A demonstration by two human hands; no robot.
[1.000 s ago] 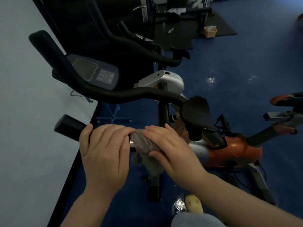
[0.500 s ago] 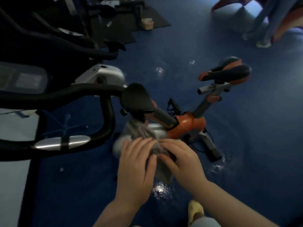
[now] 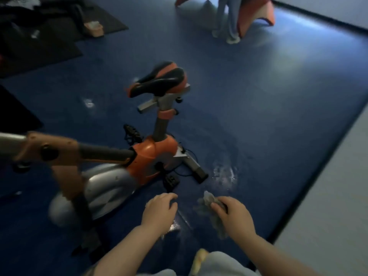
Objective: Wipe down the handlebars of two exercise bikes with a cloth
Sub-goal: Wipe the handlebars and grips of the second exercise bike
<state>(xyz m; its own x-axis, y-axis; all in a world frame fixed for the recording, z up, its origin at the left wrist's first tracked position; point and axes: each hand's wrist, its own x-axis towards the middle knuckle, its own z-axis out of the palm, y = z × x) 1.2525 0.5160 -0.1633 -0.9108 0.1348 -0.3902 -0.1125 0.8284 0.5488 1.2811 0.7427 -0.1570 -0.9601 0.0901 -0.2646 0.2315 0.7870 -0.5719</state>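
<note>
A glossy blue floor [image 3: 268, 100] filled the room, catching pale patches of light. Black mats [image 3: 39, 46] lay at the far left, a small tan box [image 3: 93, 28] on their edge. A pale wall [image 3: 328, 196] with a dark skirting line ran along the right. An orange seat [image 3: 256, 12] stood at the far end.

The single head view looks steeply down, close above the blue floor [image 3: 258, 116].
</note>
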